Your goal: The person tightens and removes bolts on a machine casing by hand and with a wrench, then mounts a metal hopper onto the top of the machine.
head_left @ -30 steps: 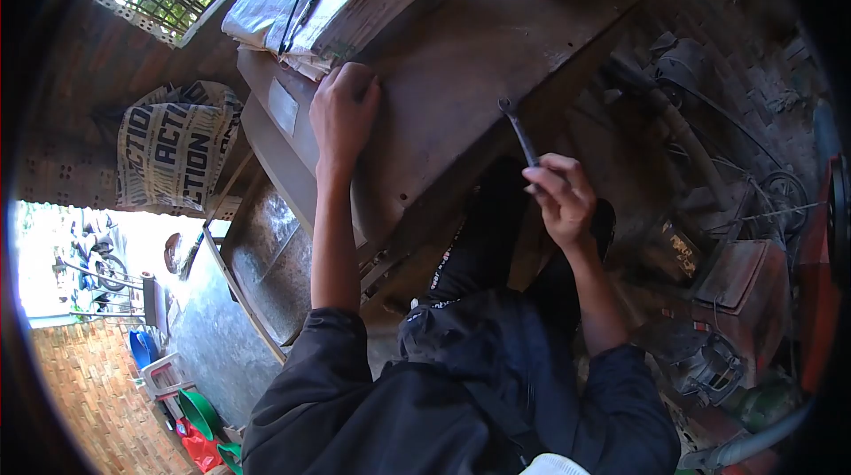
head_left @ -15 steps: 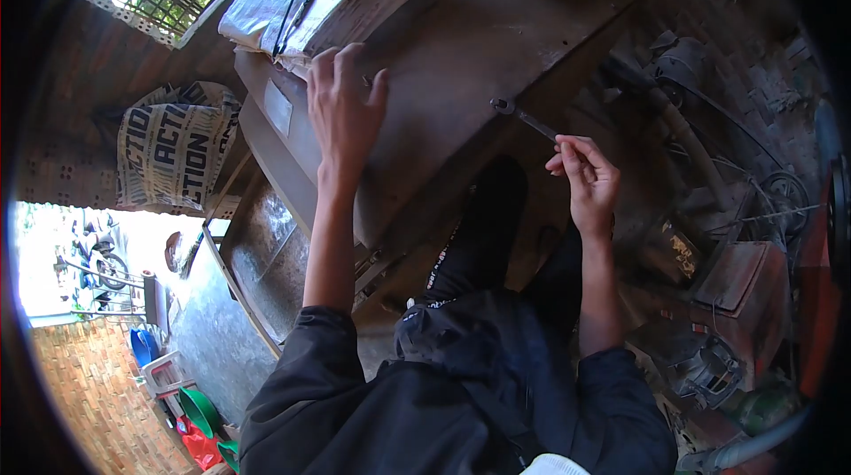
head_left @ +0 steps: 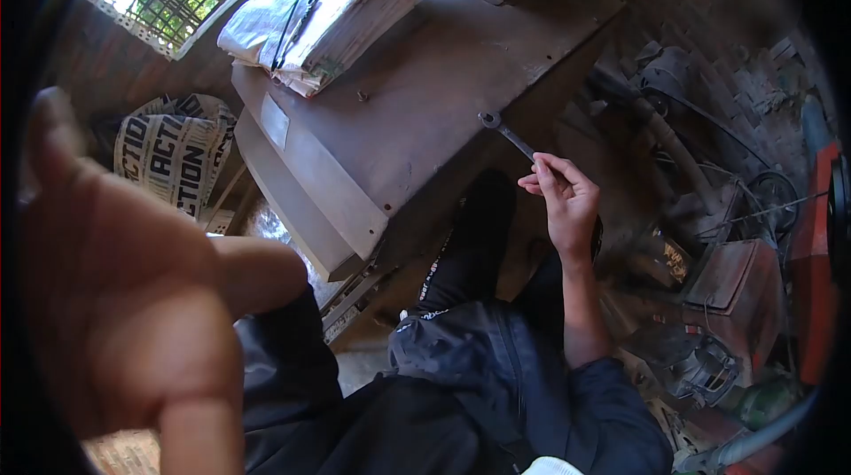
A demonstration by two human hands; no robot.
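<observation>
My right hand (head_left: 570, 206) pinches the shank end of a metal wrench (head_left: 507, 135). The wrench's jaw end points up and left, over the front edge of a large brown metal housing (head_left: 461, 76). Close to the camera, my left hand (head_left: 133, 289) looms large and slightly blurred with its palm showing. Its fingers are apart and I see nothing in it; part of it runs into the dark rim of the view. A small bolt (head_left: 363, 97) sticks up from the housing's top face.
A stack wrapped in white woven sacking (head_left: 310, 23) lies on the housing, with a dark thin tool on it. A printed sack (head_left: 173, 151) hangs at the left. Dusty machinery (head_left: 731, 284) with a belt wheel and a red frame (head_left: 820, 253) crowds the right.
My left hand has left the housing beside the sacking and come up close to the camera at the left. My right hand, still holding the wrench, has shifted slightly left and down in view.
</observation>
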